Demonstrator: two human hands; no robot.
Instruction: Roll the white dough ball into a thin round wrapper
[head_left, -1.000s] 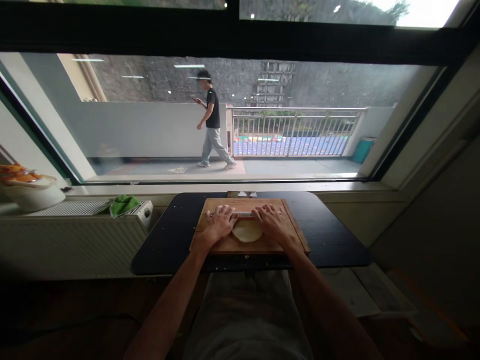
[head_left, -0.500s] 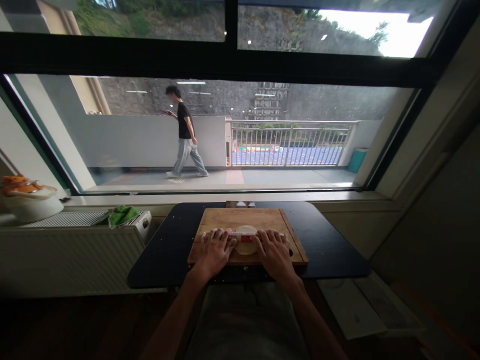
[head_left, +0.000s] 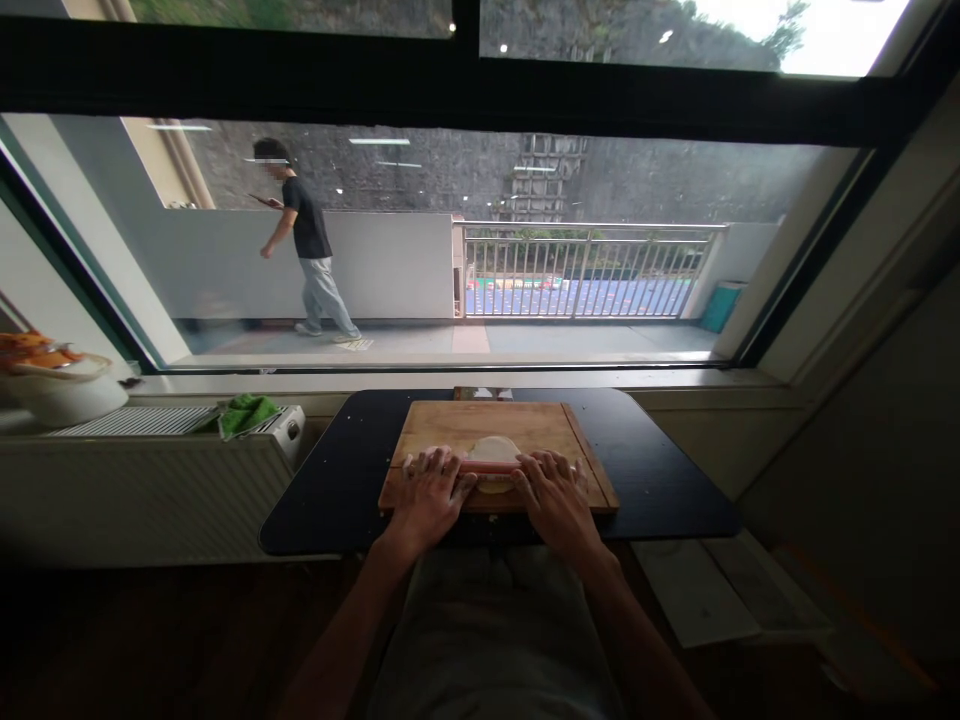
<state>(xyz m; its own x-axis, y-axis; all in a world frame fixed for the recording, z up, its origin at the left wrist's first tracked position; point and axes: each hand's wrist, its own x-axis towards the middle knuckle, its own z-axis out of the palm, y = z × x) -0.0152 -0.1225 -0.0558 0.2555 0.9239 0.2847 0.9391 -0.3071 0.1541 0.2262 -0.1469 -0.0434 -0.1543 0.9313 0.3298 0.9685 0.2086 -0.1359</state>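
A reddish rolling pin lies crosswise over a flat round of pale dough on a wooden cutting board. My left hand rests on the pin's left part with its fingers over it. On the right part, my right hand presses in the same way, fingers bent over the pin. Both thumbs point inward near the dough's sides. Dough shows beyond the pin and on the near side of it. The pin's ends are mostly hidden under my fingers.
The board sits on a dark table with small crumbs, below a wide window. A radiator with a green cloth and a white pot are at left. Outside, a person walks holding a phone.
The pin has rolled slightly towards me over the dough, and its red and white marking has turned. My hands moved with it. The person outside has walked left. The view has tilted down a little.
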